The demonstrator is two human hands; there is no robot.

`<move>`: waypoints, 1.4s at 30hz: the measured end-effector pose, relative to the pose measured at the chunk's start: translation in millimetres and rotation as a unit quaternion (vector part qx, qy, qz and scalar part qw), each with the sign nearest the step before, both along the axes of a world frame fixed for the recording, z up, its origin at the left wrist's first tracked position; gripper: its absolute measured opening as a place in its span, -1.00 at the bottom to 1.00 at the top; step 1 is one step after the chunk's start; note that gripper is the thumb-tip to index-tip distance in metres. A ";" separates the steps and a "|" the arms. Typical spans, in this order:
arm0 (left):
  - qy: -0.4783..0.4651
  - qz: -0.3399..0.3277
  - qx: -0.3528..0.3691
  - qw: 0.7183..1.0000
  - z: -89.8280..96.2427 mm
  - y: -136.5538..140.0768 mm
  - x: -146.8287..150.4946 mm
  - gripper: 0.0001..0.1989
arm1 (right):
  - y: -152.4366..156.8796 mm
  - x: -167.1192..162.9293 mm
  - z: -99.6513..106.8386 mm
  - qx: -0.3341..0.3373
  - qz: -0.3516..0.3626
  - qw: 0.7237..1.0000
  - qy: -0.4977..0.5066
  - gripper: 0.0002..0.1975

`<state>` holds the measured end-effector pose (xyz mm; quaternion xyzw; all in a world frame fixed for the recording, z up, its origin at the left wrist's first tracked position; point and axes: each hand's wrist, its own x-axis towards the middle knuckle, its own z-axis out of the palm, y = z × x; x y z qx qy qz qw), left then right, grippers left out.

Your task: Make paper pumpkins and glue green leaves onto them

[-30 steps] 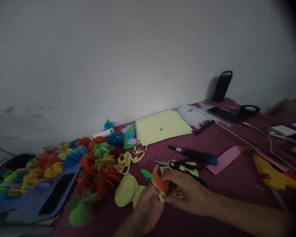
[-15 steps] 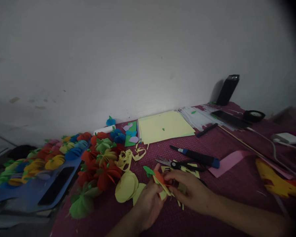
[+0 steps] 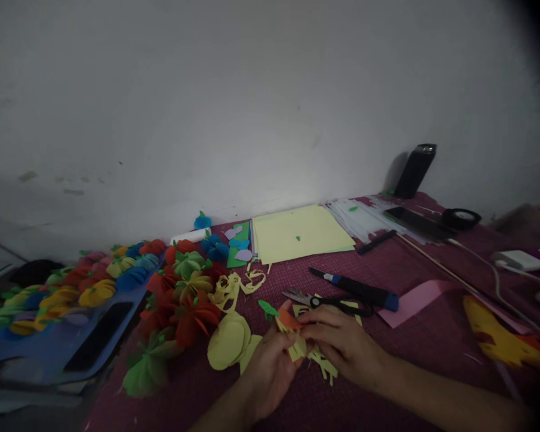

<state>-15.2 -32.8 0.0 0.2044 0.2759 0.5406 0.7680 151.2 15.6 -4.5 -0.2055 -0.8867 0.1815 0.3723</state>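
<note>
Between my two hands, low in the middle of the head view, is an orange paper pumpkin (image 3: 288,320) with a green leaf at its top and pale yellow paper at its side. My left hand (image 3: 272,369) is closed around its lower left part. From the right, my right hand (image 3: 339,339) pinches its edge, and the fingers hide part of it. Cut yellow paper circles (image 3: 228,343) lie just left of my left hand. Scissors (image 3: 326,302) and a blue-black utility knife (image 3: 360,289) lie beyond my right hand, near yellow scraps (image 3: 326,365).
Many finished paper pumpkins (image 3: 193,318) crowd the left side, more on a blue stool (image 3: 135,312) with a phone (image 3: 99,336). Yellow sheets (image 3: 303,234) lie by the wall. A stick (image 3: 436,259), pink strip (image 3: 418,303), tape roll (image 3: 460,218) and dark can (image 3: 415,171) are right.
The fingers of my right hand have drawn together over the right edge of the pumpkin, covering more of it. My left hand keeps its hold. The view has shifted slightly.
</note>
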 end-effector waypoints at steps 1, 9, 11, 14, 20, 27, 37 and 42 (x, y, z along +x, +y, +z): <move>0.007 0.000 -0.002 1.000 -1.3 0.0 -0.6 -0.41 | -0.7 -0.3 2.0 -0.005 -0.002 1.000 -0.004 -0.71; 0.023 -0.003 0.000 1.000 -2.4 0.9 -0.8 -0.44 | -4.3 -2.0 4.9 -0.024 0.000 0.999 -0.022 -0.67; 0.020 -0.003 -0.001 1.000 -1.6 0.9 -0.9 -0.44 | -3.5 -1.7 2.4 -0.019 -0.003 1.000 -0.017 -0.69; 0.016 -0.002 -0.002 1.000 -2.6 1.3 -2.0 -0.43 | -1.9 -1.1 -0.6 -0.018 -0.002 1.000 -0.017 -0.70; 0.012 -0.003 -0.007 1.000 -4.8 0.6 -2.5 -0.41 | -0.5 -0.3 -1.1 -0.040 0.009 0.999 -0.018 -0.72; 0.015 0.004 -0.016 1.000 -2.0 1.1 -2.5 -0.40 | -1.1 -0.7 5.2 -0.070 0.011 0.997 -0.020 -0.80; 0.014 -0.003 -0.012 1.000 0.6 -0.3 -1.0 -0.39 | -1.4 -1.2 -1.1 -0.046 -0.001 0.999 -0.018 -0.73; 0.020 0.002 -0.011 1.000 1.0 0.6 -1.0 -0.40 | -1.4 0.2 -0.5 -0.051 0.000 0.998 -0.022 -0.76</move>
